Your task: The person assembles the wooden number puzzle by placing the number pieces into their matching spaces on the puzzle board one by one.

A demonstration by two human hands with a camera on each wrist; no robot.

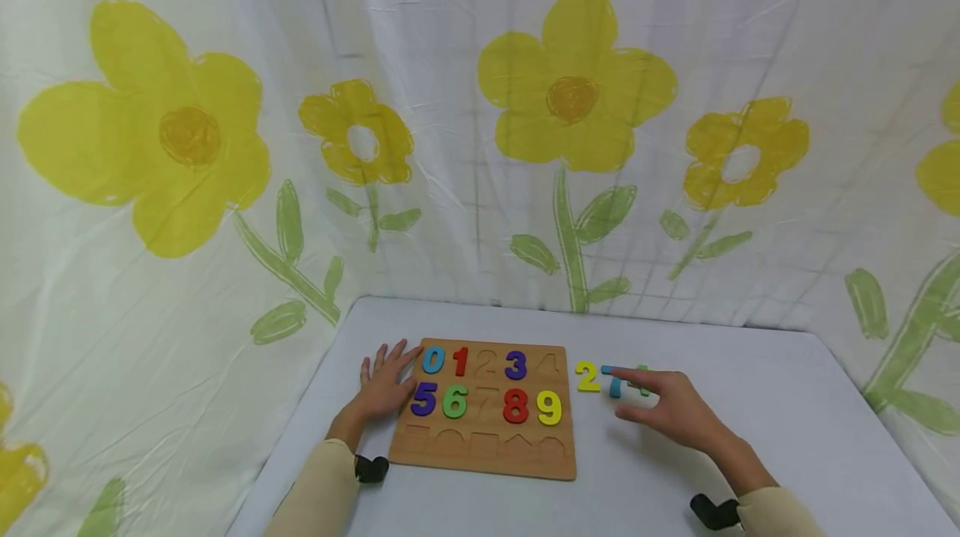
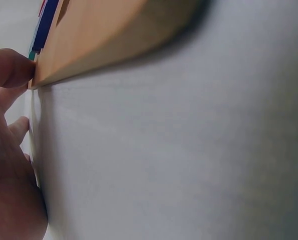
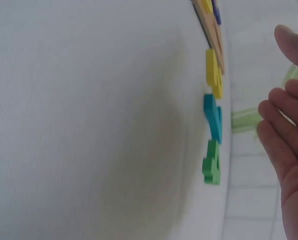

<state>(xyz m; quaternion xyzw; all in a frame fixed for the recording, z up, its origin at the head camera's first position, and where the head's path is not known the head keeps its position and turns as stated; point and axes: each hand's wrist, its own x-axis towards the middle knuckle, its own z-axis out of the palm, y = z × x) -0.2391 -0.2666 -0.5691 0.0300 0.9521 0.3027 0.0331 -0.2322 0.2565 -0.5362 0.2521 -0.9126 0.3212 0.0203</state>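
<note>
Right hand (image 1: 678, 412) — fingers outstretched over pieces (image 1: 615, 381)

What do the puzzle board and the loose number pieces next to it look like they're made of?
The puzzle board looks like light unpainted wood with a matte finish: it is tan, with a thick pale edge in the left wrist view. The loose yellow 2, blue 7 and green 4 look like painted wood or perhaps foam: thick, flat-cut, solid matte colour. The pictures cannot settle which.
</note>
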